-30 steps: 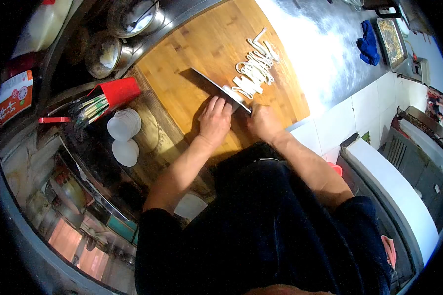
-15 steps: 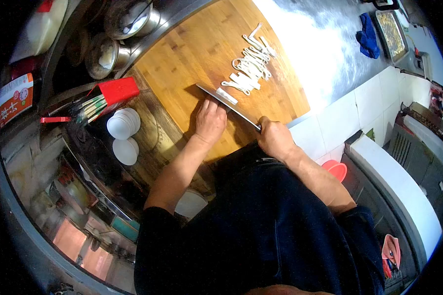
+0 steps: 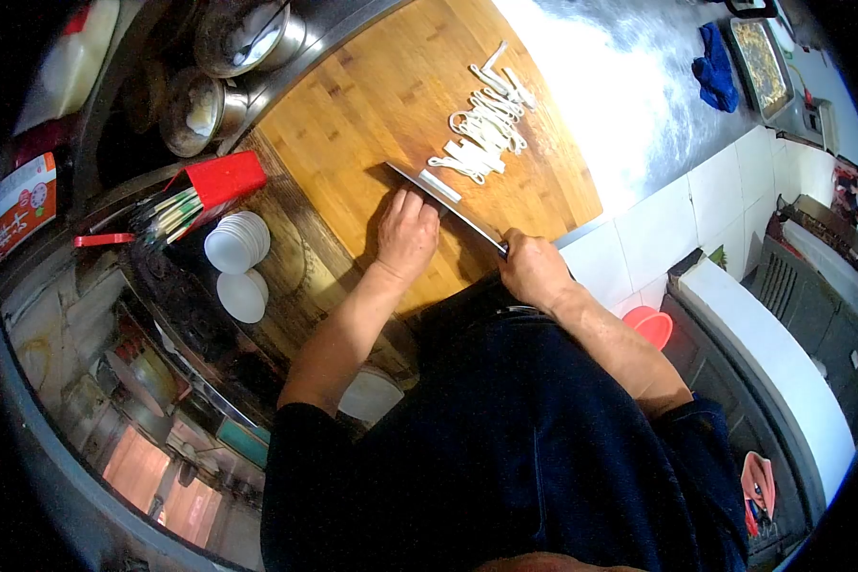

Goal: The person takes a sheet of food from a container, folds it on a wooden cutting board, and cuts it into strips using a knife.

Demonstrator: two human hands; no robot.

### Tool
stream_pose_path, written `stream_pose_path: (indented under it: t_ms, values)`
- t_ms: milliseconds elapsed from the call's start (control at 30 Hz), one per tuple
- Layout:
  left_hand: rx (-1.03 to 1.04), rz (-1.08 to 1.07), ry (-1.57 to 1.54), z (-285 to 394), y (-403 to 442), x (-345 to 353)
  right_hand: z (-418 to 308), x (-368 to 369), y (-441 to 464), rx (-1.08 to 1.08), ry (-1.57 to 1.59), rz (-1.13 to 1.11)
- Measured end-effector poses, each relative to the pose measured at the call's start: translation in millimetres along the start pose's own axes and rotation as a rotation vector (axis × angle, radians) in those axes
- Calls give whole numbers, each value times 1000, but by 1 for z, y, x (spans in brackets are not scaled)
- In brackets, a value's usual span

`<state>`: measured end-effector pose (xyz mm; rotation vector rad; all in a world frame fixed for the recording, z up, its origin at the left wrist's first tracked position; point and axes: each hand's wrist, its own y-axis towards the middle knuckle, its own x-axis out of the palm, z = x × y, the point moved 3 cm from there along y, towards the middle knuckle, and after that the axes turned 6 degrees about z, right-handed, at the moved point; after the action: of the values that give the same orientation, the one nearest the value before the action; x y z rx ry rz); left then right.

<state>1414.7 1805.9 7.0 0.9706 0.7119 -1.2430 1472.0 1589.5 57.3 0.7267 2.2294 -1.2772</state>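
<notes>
My right hand (image 3: 534, 267) is wrapped around the handle of a kitchen knife (image 3: 453, 212). The blade reaches up and left across the wooden cutting board (image 3: 353, 124). Bent fingers of my left hand (image 3: 408, 236) press down close behind the blade; what lies under them is hidden. Just beyond the blade is a small white cut piece (image 3: 439, 185). Farther up the board lies a loose row of pale, folded strips (image 3: 486, 124) that look like sliced dough or bean curd sheet.
On the left are a red box (image 3: 234, 181) of sticks, stacked white bowls (image 3: 236, 243) and metal bowls (image 3: 193, 114) holding white contents. A shiny metal counter (image 3: 610, 86) adjoins the board. Beyond are a blue cloth (image 3: 713, 71) and a tray (image 3: 761, 67).
The knife blade has shifted very slightly beside my left fingers, and a little more of the white piece shows beyond it. The strips on the board stay as they were.
</notes>
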Motion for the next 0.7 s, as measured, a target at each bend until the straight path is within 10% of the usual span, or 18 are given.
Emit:
stream_pose_path:
  t_ms: [700]
  values:
    - [-40,-79,40,-2,-8,4,-49,2,58,-53,8,34]
